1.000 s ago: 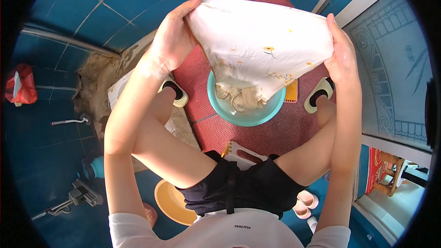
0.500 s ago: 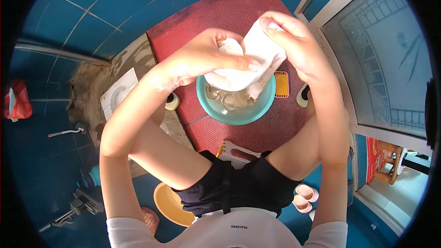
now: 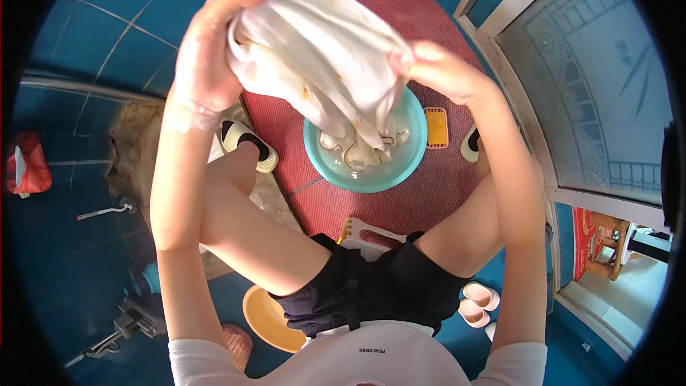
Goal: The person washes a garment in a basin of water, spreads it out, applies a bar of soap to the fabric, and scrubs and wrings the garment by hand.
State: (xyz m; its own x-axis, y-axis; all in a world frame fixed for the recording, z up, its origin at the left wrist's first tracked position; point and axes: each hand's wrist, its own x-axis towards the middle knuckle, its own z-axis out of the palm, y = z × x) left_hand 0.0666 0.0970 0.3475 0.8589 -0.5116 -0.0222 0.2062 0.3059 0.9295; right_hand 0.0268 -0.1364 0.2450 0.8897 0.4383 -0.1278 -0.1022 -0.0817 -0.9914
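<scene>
A white wet cloth (image 3: pixel 314 43) with small brown stains is stretched between my two hands. My left hand (image 3: pixel 211 43) grips its upper left part, with the fingers over the edge. At its right edge, my right hand (image 3: pixel 439 71) pinches the fabric. The cloth's lower end hangs into a turquoise basin (image 3: pixel 364 184), where more light-coloured fabric with dark edging (image 3: pixel 354 154) lies in water. Just right of the basin is a small orange-yellow dish (image 3: pixel 436 128).
The basin stands on a red textured mat (image 3: pixel 307 207). A white plastic washboard-like item (image 3: pixel 368 243) is between my legs. An orange basin (image 3: pixel 268 318) and pink slippers (image 3: pixel 475 304) are lower down. A glass door (image 3: pixel 593 93) stands at the right.
My left hand has moved up and left, and my right hand slightly down. The bunched cloth is now spread wide between them.
</scene>
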